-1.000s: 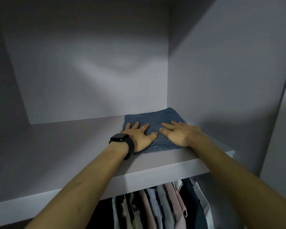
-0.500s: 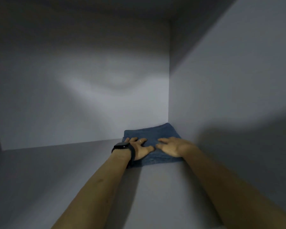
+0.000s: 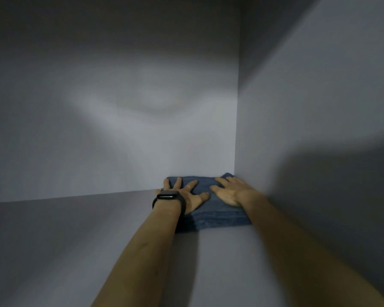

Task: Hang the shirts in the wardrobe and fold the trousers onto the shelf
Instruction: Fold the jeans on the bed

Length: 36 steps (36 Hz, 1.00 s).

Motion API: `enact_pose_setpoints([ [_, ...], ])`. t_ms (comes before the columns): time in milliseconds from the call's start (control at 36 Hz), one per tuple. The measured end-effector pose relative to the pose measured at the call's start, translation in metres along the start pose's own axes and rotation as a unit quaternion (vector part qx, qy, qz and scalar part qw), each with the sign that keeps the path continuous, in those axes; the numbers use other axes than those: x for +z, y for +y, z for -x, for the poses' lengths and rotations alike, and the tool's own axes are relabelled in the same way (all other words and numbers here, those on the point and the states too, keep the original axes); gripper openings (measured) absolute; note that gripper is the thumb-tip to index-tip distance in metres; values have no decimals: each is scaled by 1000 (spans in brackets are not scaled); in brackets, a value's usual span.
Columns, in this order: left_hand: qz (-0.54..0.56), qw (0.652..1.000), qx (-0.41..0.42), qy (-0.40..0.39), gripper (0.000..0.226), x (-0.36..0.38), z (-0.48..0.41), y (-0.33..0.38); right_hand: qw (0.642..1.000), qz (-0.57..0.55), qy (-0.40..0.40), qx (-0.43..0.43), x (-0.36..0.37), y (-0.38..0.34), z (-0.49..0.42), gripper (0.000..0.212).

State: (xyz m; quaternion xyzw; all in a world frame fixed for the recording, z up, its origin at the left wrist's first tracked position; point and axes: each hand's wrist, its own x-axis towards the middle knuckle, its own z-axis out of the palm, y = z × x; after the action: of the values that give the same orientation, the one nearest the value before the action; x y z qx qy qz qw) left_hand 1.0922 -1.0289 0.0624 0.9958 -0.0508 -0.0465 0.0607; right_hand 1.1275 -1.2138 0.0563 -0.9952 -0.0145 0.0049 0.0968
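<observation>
Folded blue denim trousers (image 3: 220, 216) lie on the grey wardrobe shelf (image 3: 75, 240), pushed into the back right corner against the side wall. My left hand (image 3: 184, 196), with a black watch on the wrist and a ring on one finger, lies flat on the left half of the trousers, fingers spread. My right hand (image 3: 231, 191) presses flat on the right half, fingers straight and pointing to the back wall. Both forearms reach in from the bottom of the view.
The back wall (image 3: 120, 129) and the right side wall (image 3: 308, 129) of the grey compartment close in the corner. The shelf stretches bare to the left. The light is dim, with a bright patch on the back wall.
The trousers have slid from the shelf's front edge back into the corner under both flat hands. The view has risen, so the hanging clothes under the shelf are out of sight.
</observation>
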Motion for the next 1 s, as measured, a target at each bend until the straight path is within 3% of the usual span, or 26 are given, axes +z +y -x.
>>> enact_pose_setpoints([
  [56, -45, 999, 17, -15, 107, 5, -15, -5, 1000, -2, 0, 2, 3, 0, -6, 74],
  [139, -68, 997, 17, -19, 109, 10, -31, -6, 1000, -9, 2, -3, 5, 1, -13, 73],
  [278, 7, 1000, -7, 23, 115, 17, -36, -5, 1000, -10, 13, -2, 8, 1, -12, 68],
  [361, 28, 999, -10, 26, 92, 4, -12, 2, 998, -14, 59, -1, 2, 1, -2, 59],
  [500, 50, 991, 19, 126, 59, -13, 17, 3, 992, -6, 125, -34, -19, -15, 35, 52],
  [722, 59, 981, 104, 155, 49, -31, 97, 7, 981, -73, 174, -45, -40, -17, 130, 46],
  [889, 34, 977, 160, 140, 40, -17, 186, 4, 928, -189, 313, -74, -20, -22, 230, 37],
  [1000, 17, 958, 216, 186, 52, 7, 247, 12, 875, -231, 413, -98, 11, -22, 319, 31],
])
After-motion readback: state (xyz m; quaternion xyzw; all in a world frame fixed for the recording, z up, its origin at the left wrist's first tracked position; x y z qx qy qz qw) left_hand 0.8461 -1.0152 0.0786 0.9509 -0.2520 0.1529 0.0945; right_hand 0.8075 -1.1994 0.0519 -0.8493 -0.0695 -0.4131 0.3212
